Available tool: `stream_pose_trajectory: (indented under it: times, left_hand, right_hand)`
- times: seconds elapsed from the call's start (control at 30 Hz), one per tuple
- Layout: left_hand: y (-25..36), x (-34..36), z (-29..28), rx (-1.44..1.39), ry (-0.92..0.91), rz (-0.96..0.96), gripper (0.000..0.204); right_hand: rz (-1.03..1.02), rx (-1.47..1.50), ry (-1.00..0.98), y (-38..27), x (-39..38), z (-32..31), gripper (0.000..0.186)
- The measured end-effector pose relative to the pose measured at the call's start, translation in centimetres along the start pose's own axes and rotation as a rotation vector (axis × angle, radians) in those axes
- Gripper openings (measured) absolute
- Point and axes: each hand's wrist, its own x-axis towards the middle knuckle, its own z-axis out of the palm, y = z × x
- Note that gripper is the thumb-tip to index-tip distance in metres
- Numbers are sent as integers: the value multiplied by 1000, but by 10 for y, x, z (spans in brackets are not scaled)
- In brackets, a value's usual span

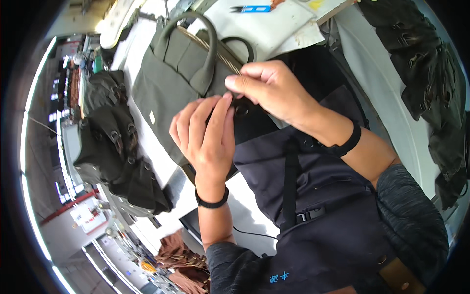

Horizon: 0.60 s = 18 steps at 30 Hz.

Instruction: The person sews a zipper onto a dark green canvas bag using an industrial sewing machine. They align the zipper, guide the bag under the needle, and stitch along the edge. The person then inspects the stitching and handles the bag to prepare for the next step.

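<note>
An olive-green fabric bag (155, 93) lies on the white table in front of me, with a rounded carrying handle (211, 44) standing up from it. A zipper (210, 50) with brass-coloured teeth runs along its opening toward my right hand. My left hand (205, 130) has its fingers bent together over the bag's near part, fingertips tucked out of sight. Right beside it, my right hand (274, 90) is closed in a pinch at the zipper's near end. What lies between that thumb and forefinger is hidden. A dark ring-shaped fitting (241, 109) shows just below the hands.
Blue-handled thread snips (250, 9) lie at the table's far side. Dark bags (110, 132) with metal rings are heaped on the left, and more dark bags (416, 59) hang or lie at the right. Brown fabric pieces (181, 257) sit lower left. A dark apron (323, 196) covers my front.
</note>
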Motion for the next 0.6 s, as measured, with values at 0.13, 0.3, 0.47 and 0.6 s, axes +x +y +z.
stream_pose_trajectory:
  times: [0.13,0.3,0.47,0.6]
  left_hand:
    - [-1,29,-38,-147,-218,31,49]
    - [-18,97,-31,-1,-331,288,39]
    - [-37,117,-34,160,-299,344,39]
    - [-62,75,-87,385,-113,99,47]
  right_hand:
    - [20,102,18,-2,-4,9,33]
    - [106,266,66,-1,-7,18,28]
    - [10,122,8,2,-4,16,34]
    - [-2,238,-9,7,-6,16,34]
